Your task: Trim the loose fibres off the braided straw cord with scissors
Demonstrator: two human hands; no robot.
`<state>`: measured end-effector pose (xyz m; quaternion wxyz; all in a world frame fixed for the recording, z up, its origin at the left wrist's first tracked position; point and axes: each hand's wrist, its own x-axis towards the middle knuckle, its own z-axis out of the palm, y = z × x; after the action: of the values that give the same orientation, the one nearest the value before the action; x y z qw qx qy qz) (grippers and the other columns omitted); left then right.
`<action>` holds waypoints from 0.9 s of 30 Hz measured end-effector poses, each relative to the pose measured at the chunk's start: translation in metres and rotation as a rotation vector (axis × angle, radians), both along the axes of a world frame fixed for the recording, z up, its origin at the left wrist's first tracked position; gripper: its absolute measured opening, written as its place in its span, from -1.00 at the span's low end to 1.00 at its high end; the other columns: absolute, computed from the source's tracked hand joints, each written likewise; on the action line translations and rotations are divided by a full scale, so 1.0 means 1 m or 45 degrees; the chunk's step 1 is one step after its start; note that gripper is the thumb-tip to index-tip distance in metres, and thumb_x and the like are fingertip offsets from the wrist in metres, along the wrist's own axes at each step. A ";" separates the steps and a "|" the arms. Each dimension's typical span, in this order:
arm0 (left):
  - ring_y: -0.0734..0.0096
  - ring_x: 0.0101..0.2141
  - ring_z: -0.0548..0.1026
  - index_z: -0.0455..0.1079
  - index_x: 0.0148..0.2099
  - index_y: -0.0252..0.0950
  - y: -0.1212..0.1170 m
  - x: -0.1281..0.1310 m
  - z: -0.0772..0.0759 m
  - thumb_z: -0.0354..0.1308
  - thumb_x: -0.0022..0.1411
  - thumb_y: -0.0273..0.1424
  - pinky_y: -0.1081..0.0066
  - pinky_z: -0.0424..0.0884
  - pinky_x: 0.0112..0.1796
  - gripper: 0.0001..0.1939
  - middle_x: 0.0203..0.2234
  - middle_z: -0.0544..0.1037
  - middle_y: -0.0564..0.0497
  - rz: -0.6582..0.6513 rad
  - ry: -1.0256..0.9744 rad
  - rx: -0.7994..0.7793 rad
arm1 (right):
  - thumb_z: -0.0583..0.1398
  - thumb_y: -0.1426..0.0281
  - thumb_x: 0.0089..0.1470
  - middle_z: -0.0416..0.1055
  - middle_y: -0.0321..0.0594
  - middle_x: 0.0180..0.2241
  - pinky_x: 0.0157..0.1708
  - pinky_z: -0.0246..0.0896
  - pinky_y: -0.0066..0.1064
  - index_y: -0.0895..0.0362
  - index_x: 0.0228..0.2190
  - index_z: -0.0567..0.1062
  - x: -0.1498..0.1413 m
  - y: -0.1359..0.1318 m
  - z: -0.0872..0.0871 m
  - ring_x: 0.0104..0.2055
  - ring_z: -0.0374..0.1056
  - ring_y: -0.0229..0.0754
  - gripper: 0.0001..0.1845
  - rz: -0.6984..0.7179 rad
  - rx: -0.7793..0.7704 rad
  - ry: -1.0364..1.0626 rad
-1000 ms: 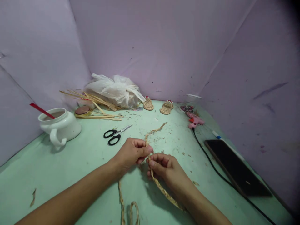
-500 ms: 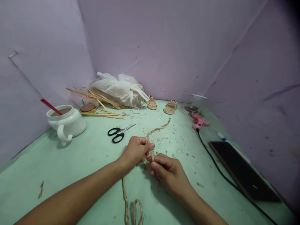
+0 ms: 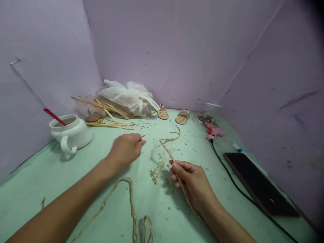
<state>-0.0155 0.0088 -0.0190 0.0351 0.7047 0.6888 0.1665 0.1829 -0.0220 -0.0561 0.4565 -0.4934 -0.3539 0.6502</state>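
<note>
My right hand [image 3: 188,177] pinches a braided straw cord [image 3: 167,148] between thumb and fingers. One end of the cord bends away over the table, and the rest runs back under my right wrist. To the left, my left hand [image 3: 128,148] is closed over the scissors [image 3: 143,136]; only a bit of their blade shows past the fingers, and the handles are hidden. More braided cord [image 3: 131,195] lies looped on the table near me, right of my left forearm.
A white pot [image 3: 76,135] with a red-handled tool stands left. Behind are straw strips [image 3: 111,109], a plastic bag [image 3: 129,98] and two small woven slippers [image 3: 182,117]. On the right lie a pink glue gun [image 3: 214,131], its black cable and a phone [image 3: 258,184]. Straw scraps [image 3: 154,175] litter the middle.
My left hand has let go of the cord and moved left onto the scissors. My right hand keeps its hold on the cord, which now stretches out ahead of it.
</note>
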 end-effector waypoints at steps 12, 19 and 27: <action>0.17 -0.42 0.42 0.27 -0.27 -0.27 0.013 -0.039 -0.014 -0.02 -0.16 -0.53 0.41 0.08 -0.56 -0.70 -0.45 0.46 -0.09 0.094 0.401 -0.289 | 0.36 0.36 -0.33 0.43 -0.29 -0.59 -0.74 0.14 -0.58 0.21 -0.49 0.52 0.006 0.003 0.005 -0.63 0.31 -0.34 -0.74 -0.091 -0.021 0.056; 0.33 -0.46 0.41 0.19 -0.24 -0.25 0.012 -0.044 0.011 0.06 -0.17 -0.46 0.45 0.21 -0.50 -0.67 -0.48 0.47 0.01 0.091 -0.730 -0.291 | 0.35 0.36 -0.30 0.41 -0.30 -0.59 -0.73 0.14 -0.58 0.21 -0.47 0.51 0.008 0.004 0.005 -0.63 0.30 -0.34 -0.74 -0.075 0.001 0.084; 0.57 -0.64 0.27 0.30 -0.20 -0.35 -0.011 -0.018 0.021 0.17 -0.05 -0.20 0.54 0.17 -0.57 -0.60 -0.62 0.38 0.07 -0.202 -1.705 -0.557 | 0.34 0.35 -0.29 0.41 -0.27 -0.58 -0.74 0.14 -0.58 0.23 -0.46 0.52 0.008 0.003 0.008 -0.62 0.29 -0.33 -0.74 -0.091 0.001 0.109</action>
<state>-0.0331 -0.0021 0.0015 0.6039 0.4756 0.4835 0.4187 0.1907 -0.0194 -0.0476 0.4944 -0.4772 -0.3166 0.6540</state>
